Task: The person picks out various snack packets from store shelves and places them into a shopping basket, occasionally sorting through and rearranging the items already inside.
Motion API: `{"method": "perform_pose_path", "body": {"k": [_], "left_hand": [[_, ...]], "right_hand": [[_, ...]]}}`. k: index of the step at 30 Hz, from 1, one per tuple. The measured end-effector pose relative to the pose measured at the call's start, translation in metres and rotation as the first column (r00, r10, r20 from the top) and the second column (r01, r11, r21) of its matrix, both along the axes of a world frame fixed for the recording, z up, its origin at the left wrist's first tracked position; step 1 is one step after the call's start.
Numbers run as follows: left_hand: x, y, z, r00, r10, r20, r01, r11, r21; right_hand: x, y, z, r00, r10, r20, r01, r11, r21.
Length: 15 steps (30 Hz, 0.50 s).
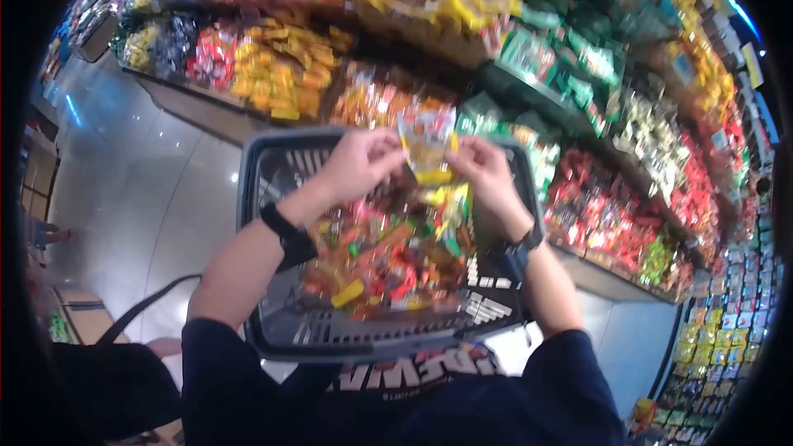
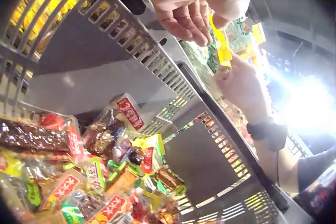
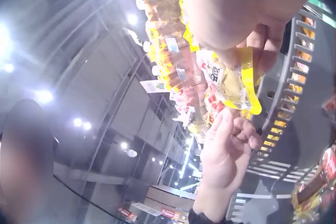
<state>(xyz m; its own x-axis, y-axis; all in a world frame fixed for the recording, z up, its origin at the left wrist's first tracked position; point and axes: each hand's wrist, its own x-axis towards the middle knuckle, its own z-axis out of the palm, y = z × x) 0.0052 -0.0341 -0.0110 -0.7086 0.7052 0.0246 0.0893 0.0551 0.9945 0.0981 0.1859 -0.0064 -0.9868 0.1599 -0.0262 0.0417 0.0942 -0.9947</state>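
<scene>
Both hands pinch a small snack packet (image 1: 429,147) with yellow edges and a clear front, held over the far side of a grey shopping basket (image 1: 250,281). My left hand (image 1: 368,161) grips its left edge between thumb and fingers. On the opposite edge, the right hand (image 1: 487,172) has its thumb and fingers closed on the yellow border. In the right wrist view the packet (image 3: 228,79) shows dark print and tan contents. Many small wrapped snacks (image 1: 396,256) lie in the basket below, among them a dark brown vacuum-packed piece (image 2: 34,136).
Sloped display bins hold heaps of packets: yellow ones (image 1: 285,66) at left, green ones (image 1: 570,66) at right, red ones (image 1: 603,206) farther right. Shiny tiled floor (image 1: 165,173) lies to the left. Hanging packets (image 1: 719,347) line a rack at the far right.
</scene>
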Motion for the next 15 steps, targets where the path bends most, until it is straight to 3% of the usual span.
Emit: {"method": "perform_pose_path", "body": {"k": [1,4,6,8,10,12,14,15], "left_hand": [[-0.001,-0.002,0.009,0.999,0.011,-0.051,-0.016,0.995,-0.098],[-0.006,-0.003,0.000,0.965,0.024,-0.262,-0.042,0.997,-0.063],[-0.001,-0.005,0.006,0.954,-0.012,-0.300,-0.042,0.984,-0.174],[-0.003,-0.005,-0.004,0.966,-0.074,-0.246,0.041,0.989,-0.139],[-0.001,-0.005,0.003,0.951,-0.080,-0.297,0.040,0.990,-0.138],[-0.001,-0.004,0.009,0.928,-0.093,-0.362,0.041,0.988,-0.150],[-0.002,-0.008,0.018,0.925,-0.108,-0.364,0.055,0.987,-0.154],[-0.006,-0.008,0.014,0.901,-0.100,-0.422,0.043,0.989,-0.142]], "right_hand": [[-0.003,0.003,0.000,0.998,-0.021,-0.051,0.024,0.998,0.051],[-0.016,0.013,0.028,0.957,-0.091,-0.275,0.110,0.992,0.053],[-0.032,0.033,0.074,0.923,-0.109,-0.370,0.195,0.959,0.204],[-0.057,0.057,0.121,0.861,-0.060,-0.506,0.246,0.918,0.311],[-0.081,0.065,0.164,0.783,-0.044,-0.621,0.378,0.826,0.418],[-0.116,0.080,0.186,0.656,0.039,-0.754,0.673,0.422,0.607],[-0.146,0.082,0.193,0.656,0.070,-0.751,0.751,0.041,0.659],[-0.168,0.093,0.183,0.702,0.136,-0.699,0.705,0.006,0.710]]}}
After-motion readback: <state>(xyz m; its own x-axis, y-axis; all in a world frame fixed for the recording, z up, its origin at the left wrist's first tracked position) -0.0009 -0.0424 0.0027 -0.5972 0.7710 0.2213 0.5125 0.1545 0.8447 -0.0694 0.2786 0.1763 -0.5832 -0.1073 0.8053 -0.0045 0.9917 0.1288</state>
